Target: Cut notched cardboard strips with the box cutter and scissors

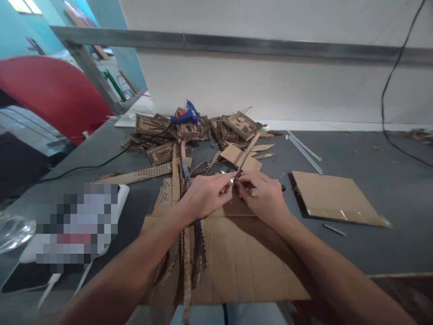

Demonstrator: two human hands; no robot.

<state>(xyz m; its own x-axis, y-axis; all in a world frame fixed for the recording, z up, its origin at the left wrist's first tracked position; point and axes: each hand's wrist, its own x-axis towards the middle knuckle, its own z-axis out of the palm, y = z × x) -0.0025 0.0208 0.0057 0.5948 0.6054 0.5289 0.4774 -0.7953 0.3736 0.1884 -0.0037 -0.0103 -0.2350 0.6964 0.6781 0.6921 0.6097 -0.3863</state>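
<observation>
Close together over the worktable, both of my hands have their fingers pinched around the lower end of a narrow cardboard strip (248, 150), which slants up and away. My left hand (207, 193) is closed on it from the left; a small shiny bit at its fingertips is too small to make out. From the right, my right hand (267, 194) grips the same end with bent fingers. Below them lies a large cardboard sheet (250, 262). Several long, ragged cardboard strips (186, 271) hang over its left part, under my left wrist.
Behind my hands are piled small cardboard frames (158, 153), with a blue glue gun (187, 115) on top. Clear glue sticks (306, 151) and a flat cardboard panel (338, 196) lie to the right. A white device (123, 198) with cables is at left.
</observation>
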